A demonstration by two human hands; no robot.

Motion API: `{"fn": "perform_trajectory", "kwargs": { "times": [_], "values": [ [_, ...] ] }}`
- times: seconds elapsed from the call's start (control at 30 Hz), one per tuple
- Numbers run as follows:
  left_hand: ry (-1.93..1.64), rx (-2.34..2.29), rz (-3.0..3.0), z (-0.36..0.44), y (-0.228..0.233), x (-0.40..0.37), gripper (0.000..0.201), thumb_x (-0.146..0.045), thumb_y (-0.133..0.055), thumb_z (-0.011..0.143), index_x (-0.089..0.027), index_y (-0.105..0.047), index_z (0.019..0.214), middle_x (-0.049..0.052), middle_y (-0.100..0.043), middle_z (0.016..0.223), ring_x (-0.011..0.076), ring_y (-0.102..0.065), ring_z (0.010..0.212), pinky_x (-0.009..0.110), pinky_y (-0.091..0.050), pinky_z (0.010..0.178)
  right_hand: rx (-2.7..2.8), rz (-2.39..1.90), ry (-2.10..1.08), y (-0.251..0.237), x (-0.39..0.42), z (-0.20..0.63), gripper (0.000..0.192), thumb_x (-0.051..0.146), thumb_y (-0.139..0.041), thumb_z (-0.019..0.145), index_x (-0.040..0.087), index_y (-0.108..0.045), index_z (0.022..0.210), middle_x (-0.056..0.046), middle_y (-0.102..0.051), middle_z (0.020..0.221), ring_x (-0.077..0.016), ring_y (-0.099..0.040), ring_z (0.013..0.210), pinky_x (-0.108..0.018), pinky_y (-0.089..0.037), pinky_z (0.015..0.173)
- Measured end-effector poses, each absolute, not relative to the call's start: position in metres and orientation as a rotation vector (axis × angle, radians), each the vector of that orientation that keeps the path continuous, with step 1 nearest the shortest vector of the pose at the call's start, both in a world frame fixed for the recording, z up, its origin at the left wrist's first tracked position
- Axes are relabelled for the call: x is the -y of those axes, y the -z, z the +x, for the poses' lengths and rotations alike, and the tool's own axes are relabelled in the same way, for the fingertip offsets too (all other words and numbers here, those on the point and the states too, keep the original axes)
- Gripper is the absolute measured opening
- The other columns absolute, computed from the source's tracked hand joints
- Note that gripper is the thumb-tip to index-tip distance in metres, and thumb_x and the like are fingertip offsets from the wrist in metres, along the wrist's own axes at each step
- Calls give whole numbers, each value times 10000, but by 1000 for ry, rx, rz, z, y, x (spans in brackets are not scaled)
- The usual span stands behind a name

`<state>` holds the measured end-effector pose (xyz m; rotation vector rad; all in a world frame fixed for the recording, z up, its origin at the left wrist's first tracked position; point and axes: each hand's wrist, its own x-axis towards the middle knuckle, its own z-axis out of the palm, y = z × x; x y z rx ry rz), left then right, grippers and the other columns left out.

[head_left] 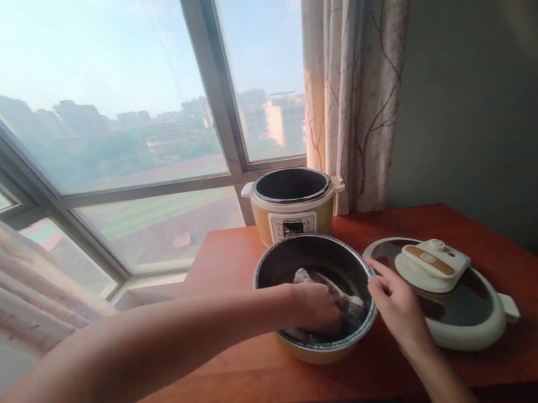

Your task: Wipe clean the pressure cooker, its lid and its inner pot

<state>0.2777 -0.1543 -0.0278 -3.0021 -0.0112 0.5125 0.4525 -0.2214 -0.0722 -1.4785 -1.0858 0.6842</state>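
A round inner pot [279, 268], dark inside and yellow outside, sits on the red-brown table [227, 261] in front of me. My left hand [318, 307] reaches down into the pot and presses a grey cloth [350, 304] against its bottom. My right hand [398, 303] grips the pot's right rim with fingers curled over the edge. Behind the pot stands a yellow electric cooker base [294, 214], lidless and hollow, with a control panel on its front.
The cooker's lid [451, 289], white-rimmed with a white and tan handle, lies on the table right of the pot. A large window is beyond the table's far edge, a patterned curtain [361, 73] at its right, a grey wall at right.
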Motion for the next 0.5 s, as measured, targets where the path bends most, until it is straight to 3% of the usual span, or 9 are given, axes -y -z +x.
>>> {"fn": "perform_trajectory", "kwargs": {
  "times": [0.27,0.5],
  "values": [
    [-496,154,-2906,249,58,142,239,-44,-706,655,-218,-656,499,68,-740,691,260,-707,792,360,-519,687,1106,-1476,-689,77,222,455,638,433,-542,803,81,-567,1335,63,-407,590,-140,-385,551,-268,-371,538],
    [-295,638,-2952,239,21,120,302,-25,-720,618,-210,-595,414,56,-698,586,213,-649,650,311,-466,629,1098,-1463,-690,79,222,454,632,435,-542,819,77,-561,1339,65,-402,593,-137,-397,557,-269,-374,554]
  ]
}}
